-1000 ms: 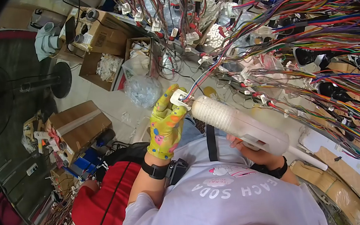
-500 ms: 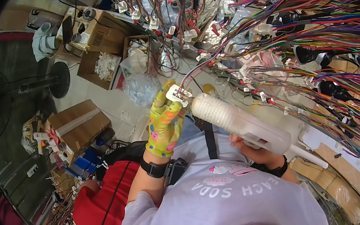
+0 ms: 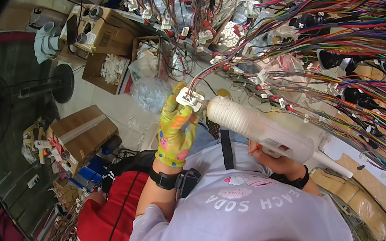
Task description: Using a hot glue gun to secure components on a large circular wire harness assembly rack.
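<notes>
My left hand [image 3: 176, 131], in a yellow patterned glove, pinches a small white plastic connector [image 3: 188, 98] with thin coloured wires running out of it up to the right. My right hand [image 3: 276, 160] grips the handle of a white tool [image 3: 257, 128] with a ribbed, tapered barrel. The barrel's tip points at the connector and sits just right of it, almost touching. A black band is on each wrist.
Bundles of coloured wires with white connectors [image 3: 339, 47] hang across the top and right. Open cardboard boxes [image 3: 114, 62] of white parts, a plastic bag [image 3: 150, 92], a closed box [image 3: 83, 135] and a black fan base [image 3: 64, 84] stand on the floor at left. A red stool [image 3: 100, 215] is below.
My left hand has stayed on the connector and shifted slightly; the white tool's tip remains close beside it. Little else differs.
</notes>
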